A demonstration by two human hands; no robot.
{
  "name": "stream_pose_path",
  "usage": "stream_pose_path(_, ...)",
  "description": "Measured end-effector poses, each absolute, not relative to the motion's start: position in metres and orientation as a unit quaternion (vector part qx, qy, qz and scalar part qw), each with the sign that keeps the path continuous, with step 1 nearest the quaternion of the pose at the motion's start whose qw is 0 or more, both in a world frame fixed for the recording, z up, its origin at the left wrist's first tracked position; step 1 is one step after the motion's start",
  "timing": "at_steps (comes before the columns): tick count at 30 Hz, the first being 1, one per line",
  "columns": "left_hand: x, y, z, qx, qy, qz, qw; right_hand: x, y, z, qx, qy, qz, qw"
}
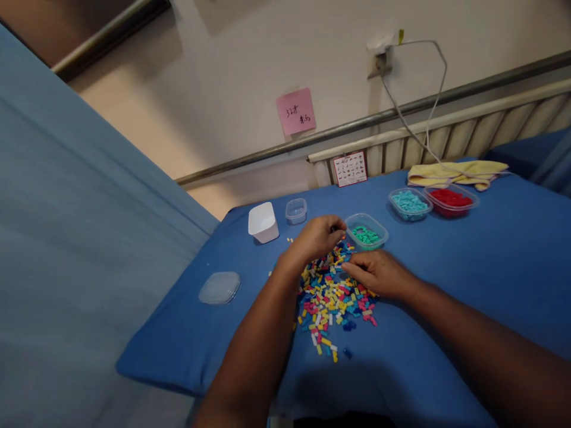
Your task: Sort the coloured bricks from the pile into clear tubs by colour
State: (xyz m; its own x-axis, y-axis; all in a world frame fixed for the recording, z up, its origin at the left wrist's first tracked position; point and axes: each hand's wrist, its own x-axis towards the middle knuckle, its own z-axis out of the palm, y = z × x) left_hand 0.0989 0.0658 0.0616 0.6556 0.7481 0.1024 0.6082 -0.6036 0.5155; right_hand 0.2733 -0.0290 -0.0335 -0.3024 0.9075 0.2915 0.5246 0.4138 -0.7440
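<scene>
Head | small bricks [332, 300]: glossy, loosely heaped, multicoloured (yellow, pink, blue) | left hand [316, 238], right hand [380, 274]: grasp unclear

left hand [319, 235]: fingers [336, 222] bent | right hand [381, 271]: back upward | forearms [261, 324] extended

Mixed yellow, pink, white, teal and dark blue across the heap of small oblong plastic bricks [330, 297]. Solid green in the nearest tubful of small plastic bricks [366, 235], pale turquoise in the middle tubful of plastic pieces [408, 202], deep red in the rightmost tubful of pieces [450, 197]. Plain blue over the cloth-like covering [446, 252]; soft yellow on the folded cloth [455, 173]. Pink, with dark handwriting, on the square paper note [294, 113]; red-edged white with small dark marks on the rectangular card [350, 169].
</scene>
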Motion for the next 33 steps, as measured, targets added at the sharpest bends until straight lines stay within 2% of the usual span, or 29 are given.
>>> stream_pose_path(4, 0.128, 0.076, 0.059, 0.886, 0.374, 0.201, 0.187, 0.275, -0.029, -0.035, -0.465, -0.761, 0.275, 0.359)
stream_pose_path(7, 0.108, 0.075, 0.062, 0.883, 0.387, 0.209, 0.162, 0.276, -0.029, -0.036, -0.463, -0.758, 0.285, 0.36)
stream_pose_path(16, -0.021, 0.036, 0.071, 0.818, 0.519, 0.067, 0.239, 0.274, -0.03, -0.035, -0.471, -0.766, 0.264, 0.35)
stream_pose_path(21, -0.025, 0.009, 0.054, 0.816, 0.553, -0.032, 0.167, 0.275, -0.031, -0.04, -0.472, -0.763, 0.265, 0.355)
stream_pose_path(24, -0.024, 0.002, 0.049, 0.807, 0.574, -0.039, 0.134, 0.275, -0.035, -0.04, -0.46, -0.763, 0.258, 0.374)
stream_pose_path(28, -0.039, 0.004, 0.056, 0.785, 0.595, 0.05, 0.165, 0.275, -0.046, -0.029, -0.444, -0.753, 0.206, 0.439)
stream_pose_path(33, -0.07, 0.017, 0.057, 0.667, 0.625, 0.332, 0.232, 0.294, -0.048, -0.007, -0.445, -0.742, 0.029, 0.501)
